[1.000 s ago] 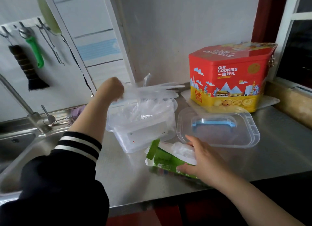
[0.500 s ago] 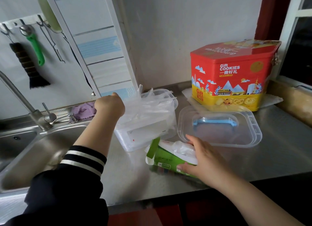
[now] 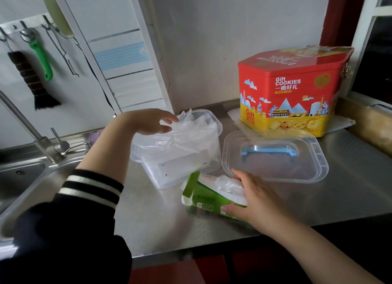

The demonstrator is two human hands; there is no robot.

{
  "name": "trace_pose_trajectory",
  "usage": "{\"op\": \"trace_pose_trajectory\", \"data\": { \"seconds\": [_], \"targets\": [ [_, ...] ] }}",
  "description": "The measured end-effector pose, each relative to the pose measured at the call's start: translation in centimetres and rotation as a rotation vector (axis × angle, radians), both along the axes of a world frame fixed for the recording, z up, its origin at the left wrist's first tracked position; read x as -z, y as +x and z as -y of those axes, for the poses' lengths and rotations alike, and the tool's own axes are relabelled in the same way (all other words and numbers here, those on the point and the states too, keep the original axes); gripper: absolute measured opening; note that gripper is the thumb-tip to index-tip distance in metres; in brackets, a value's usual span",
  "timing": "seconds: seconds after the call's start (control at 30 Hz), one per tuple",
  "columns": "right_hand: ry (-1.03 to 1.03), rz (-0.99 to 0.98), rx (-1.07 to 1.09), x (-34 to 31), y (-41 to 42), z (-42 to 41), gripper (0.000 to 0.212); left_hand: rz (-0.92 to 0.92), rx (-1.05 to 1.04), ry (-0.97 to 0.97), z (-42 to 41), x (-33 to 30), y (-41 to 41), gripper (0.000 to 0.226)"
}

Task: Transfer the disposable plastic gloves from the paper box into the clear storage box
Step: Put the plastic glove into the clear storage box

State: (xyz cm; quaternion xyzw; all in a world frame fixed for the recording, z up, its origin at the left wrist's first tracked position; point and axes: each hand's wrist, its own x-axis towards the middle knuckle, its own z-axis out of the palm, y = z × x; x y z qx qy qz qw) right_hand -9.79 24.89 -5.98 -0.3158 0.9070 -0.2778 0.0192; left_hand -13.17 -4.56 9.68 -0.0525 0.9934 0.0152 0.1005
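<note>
Two hands. Left hand (image 3: 148, 122): fingers extended, resting on crumpled translucent gloves (image 3: 180, 133) heaped in one clear rectangular storage box (image 3: 182, 169). Right hand (image 3: 252, 201): gripping one green paper box (image 3: 207, 201), more gloves bulging from its opening. One clear lid (image 3: 275, 156), blue handle. One red hexagonal cookie tin (image 3: 292, 92). Steel counter (image 3: 350, 188).

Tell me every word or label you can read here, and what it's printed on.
"Gift COOKIES" with "一曲好礼" beneath: front of the red cookie tin.
"Gift": again on the tin's yellow band, lower left.
Tin lid: print seen upside down, too blurred to read.
White label on the clear storage box: text too small.
Green paper box: print too blurred.
</note>
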Motion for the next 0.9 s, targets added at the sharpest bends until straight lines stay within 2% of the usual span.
{"op": "trace_pose_trajectory", "data": {
  "seconds": [0.13, 0.37, 0.43, 0.53, 0.63, 0.77, 0.9],
  "targets": [
    [-0.007, 0.006, -0.002, 0.0, 0.1, 0.0, 0.094, 0.14, 0.086, 0.049, 0.3, 1.3, -1.7, 0.034],
    [-0.011, -0.007, 0.002, 0.2, -0.1, 0.0, 0.091, 0.17, 0.107, 0.032, -0.4, 1.7, -3.1, 0.016],
    [-0.016, -0.012, -0.001, 0.3, 0.0, 0.0, 0.09, 0.095, 0.102, 0.063, -0.3, 1.7, -3.1, 0.012],
    [-0.028, -0.01, -0.003, 0.3, 0.0, -0.1, 0.09, -0.197, -0.022, 0.206, -0.2, 1.6, -3.5, 0.017],
    [-0.033, -0.02, 0.002, 0.4, 0.0, 0.0, 0.09, -0.39, -0.108, 0.174, -0.9, 2.1, -4.1, 0.018],
    [-0.029, -0.008, 0.002, 0.3, 0.1, -0.1, 0.09, -0.316, -0.111, 0.099, -2.4, 4.5, -4.5, 0.024],
    [-0.032, -0.002, 0.001, 0.2, 0.2, -0.1, 0.089, -0.197, -0.237, 0.346, -2.3, 4.0, -4.2, 0.023]
  ]
}}
